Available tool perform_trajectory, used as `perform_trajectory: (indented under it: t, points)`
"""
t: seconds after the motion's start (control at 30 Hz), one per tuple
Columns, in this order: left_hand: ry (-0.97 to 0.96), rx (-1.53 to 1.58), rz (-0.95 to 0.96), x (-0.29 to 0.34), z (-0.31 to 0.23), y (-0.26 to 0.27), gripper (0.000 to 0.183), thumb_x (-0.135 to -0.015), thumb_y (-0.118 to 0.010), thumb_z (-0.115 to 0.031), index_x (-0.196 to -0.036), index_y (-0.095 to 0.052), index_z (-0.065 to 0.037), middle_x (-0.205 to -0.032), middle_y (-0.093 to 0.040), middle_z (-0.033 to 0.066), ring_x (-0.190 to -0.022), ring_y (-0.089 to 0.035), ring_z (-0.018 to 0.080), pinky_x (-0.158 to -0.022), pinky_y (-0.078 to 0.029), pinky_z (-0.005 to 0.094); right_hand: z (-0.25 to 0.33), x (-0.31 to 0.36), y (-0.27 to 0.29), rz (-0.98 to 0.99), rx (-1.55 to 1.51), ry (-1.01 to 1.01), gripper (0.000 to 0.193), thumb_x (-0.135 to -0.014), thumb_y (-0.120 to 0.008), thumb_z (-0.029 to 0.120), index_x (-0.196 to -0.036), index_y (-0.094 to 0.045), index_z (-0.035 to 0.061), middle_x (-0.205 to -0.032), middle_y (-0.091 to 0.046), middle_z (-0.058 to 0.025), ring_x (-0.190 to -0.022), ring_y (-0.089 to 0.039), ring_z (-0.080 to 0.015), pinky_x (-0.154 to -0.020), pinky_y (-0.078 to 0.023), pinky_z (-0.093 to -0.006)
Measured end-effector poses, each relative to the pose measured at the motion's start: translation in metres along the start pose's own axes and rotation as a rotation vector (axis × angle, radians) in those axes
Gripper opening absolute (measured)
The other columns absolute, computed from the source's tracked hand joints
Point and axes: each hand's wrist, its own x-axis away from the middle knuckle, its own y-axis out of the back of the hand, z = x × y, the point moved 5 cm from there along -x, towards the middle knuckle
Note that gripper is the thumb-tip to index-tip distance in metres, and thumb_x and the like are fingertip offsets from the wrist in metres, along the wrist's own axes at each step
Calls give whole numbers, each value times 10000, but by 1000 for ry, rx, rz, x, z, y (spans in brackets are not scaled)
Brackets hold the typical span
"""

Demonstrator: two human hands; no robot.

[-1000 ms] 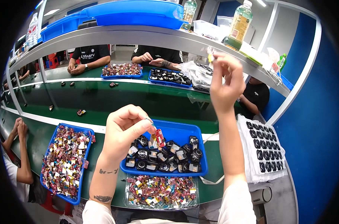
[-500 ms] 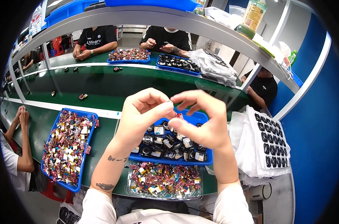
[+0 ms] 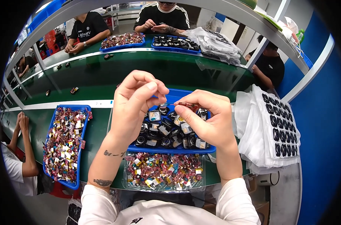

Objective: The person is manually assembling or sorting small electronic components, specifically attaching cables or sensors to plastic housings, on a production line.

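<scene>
Currently, the right hand (image 3: pixel 211 117) is pinching a small, flat, red circuit board (image 3: pixel 187 105) between thumb and forefinger, holding it aloft over the far half of a rectangular blue plastic tray (image 3: pixel 166 150). That tray is resting on the green-topped bench (image 3: pixel 99 131), behind a clear plastic tray (image 3: pixel 127 184) lying along the bench's near edge. From the left hand (image 3: pixel 135 99), the board is lying to the right and slightly lower, so the right hand is the nearer, already touching it. The left fingers are curling inward; whether they are gripping the small teal piece (image 3: pixel 164 104) just below them, I cannot tell. The board's long axis is running roughly parallel to the bench's near edge, one end pointing left toward that teal piece, the other dipping slightly rightward behind the right fingers.
</scene>
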Motion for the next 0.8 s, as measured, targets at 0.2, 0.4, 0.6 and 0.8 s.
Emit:
perform_trajectory:
  t: [0.2, 0.4, 0.6, 0.8]
  points:
    - [128, -128, 34, -1, -1, 5, 126, -897, -575, -119, -914, -569, 5, -925, -665, 165, -811, -650, 151, -729, -544, 280, -1, -1, 0, -15, 2, -4, 53, -760, -683, 5, -812, -679, -3, -720, -656, -66, -567, -584, -87, -503, -441, -216]
    - [151, -410, 163, 0, -3, -3, 77, -802, -655, -22, -798, -589, 19, -973, -645, 175, -817, -627, 152, -779, -517, 278, 3, -1, 5, -39, 202, 132, 56, -732, -687, -1, -770, -645, -2, -689, -622, -88, -567, -590, -178, -511, -454, -261]
    - [183, -376, 185, 2, 2, -5, 108, -766, -675, 30, -845, -602, 18, -955, -639, 126, -849, -609, 123, -770, -499, 243, 2, 1, 3, -25, 254, 162, 57, -728, -686, 4, -758, -639, 13, -681, -614, -89, -572, -589, -204, -518, -457, -285]
    - [82, -556, 131, 2, -5, -9, 249, -719, -721, 32, -942, -611, 33, -962, -632, 89, -881, -605, 132, -796, -492, 244, 2, 1, 5, 18, 234, 115, 46, -747, -675, 12, -777, -645, -5, -706, -637, -98, -586, -615, -177, -527, -475, -263]
